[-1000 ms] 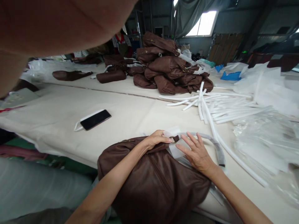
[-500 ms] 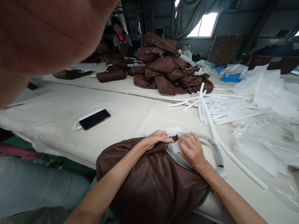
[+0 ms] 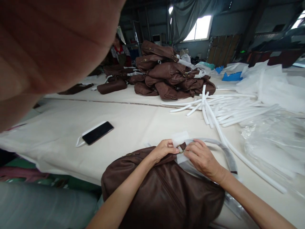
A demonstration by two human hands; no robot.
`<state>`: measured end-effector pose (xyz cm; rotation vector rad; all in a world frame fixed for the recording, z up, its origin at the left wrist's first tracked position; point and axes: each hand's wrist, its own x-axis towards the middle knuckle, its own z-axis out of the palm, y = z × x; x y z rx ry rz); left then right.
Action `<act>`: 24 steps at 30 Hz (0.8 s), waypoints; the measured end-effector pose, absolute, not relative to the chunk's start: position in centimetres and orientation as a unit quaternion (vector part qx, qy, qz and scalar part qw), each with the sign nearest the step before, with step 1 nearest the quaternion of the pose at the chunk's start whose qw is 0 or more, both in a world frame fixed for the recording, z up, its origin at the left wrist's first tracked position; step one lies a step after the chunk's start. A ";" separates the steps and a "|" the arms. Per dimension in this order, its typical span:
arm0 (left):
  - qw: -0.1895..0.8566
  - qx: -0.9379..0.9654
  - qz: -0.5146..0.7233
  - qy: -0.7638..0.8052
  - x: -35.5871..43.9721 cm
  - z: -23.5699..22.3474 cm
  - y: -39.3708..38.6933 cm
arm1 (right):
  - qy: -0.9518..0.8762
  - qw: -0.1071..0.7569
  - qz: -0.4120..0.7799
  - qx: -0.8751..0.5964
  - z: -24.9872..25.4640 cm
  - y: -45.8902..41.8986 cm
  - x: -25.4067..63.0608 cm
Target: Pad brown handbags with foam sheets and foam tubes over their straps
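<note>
Gripping brown bag [image 3: 166, 194], perhaps ring [image 3: 182, 151]: left hand [image 3: 164, 150]

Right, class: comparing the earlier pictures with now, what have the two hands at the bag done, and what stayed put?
The right hand, spread open a second ago, has moved in leftward, its fingers gathering at the brown tab; whether they grip it is unclear. The left hand still holds the bag by its edge. The phone and white tubes stayed put.
</note>
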<state>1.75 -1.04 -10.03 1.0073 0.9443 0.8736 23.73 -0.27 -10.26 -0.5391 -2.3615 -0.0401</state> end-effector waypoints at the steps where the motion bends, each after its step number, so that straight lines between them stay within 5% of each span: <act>1: 0.681 0.457 0.389 0.419 1.9 -10.1 -1.1 | -0.915 0.344 -0.006 -0.212 -10.1 0.0 23.8; 11: 0.626 0.519 0.400 0.423 2.7 -10.2 -1.1 | -0.873 0.212 0.259 -0.355 -8.9 3.5 23.0; 17: 0.651 0.500 0.391 0.416 2.7 -9.8 -1.5 | -0.748 0.263 0.449 -0.412 -9.3 3.6 22.8; 24: 0.648 0.470 0.421 0.427 2.1 -9.8 -2.0 | -0.692 0.287 0.501 -0.434 -9.1 3.0 22.2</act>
